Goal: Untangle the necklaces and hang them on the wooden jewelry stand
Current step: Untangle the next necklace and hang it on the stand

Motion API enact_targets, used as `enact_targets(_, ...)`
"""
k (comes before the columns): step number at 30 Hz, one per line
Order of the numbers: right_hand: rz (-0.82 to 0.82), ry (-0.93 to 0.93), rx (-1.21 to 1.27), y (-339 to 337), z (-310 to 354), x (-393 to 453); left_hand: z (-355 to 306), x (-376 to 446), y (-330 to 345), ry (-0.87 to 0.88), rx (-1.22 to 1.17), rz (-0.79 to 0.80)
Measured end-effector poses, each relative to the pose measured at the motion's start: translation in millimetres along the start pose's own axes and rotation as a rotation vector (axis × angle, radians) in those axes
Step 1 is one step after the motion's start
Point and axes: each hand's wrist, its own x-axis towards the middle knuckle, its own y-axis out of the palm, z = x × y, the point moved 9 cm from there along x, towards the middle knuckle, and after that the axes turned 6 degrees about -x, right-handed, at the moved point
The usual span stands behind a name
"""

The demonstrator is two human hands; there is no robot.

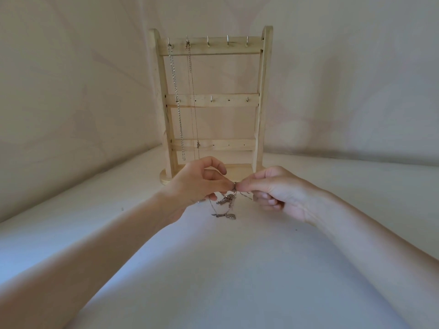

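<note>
A pale wooden jewelry stand (261,91) rises upright at the back centre, with small metal hooks along its rails. Two silver chains hang from its top rail: a thick-linked necklace (177,103) on the leftmost hook and a fine necklace (193,96) on the second. In front of the stand, my left hand (197,184) and my right hand (273,188) meet fingertip to fingertip, each pinching a tangle of silver necklaces (225,205). Loops and small pendants dangle below my fingers, just above the white surface.
A white cloth surface (213,269) runs from the stand toward me. A cream fabric backdrop (71,79) stands behind and to both sides. Three hooks on the stand's top rail (228,41) carry nothing.
</note>
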Motion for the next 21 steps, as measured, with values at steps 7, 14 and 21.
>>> enact_targets(7,-0.059,-0.087,-0.245,7,13,-6,1,1,7,0.032,0.074,-0.01)
enact_targets(14,0.057,-0.192,-0.442,12,26,-8,17,-2,20,-0.144,-0.094,0.14)
enact_targets(21,0.041,-0.27,-0.395,7,35,-8,19,-2,21,-0.196,-0.196,0.17)
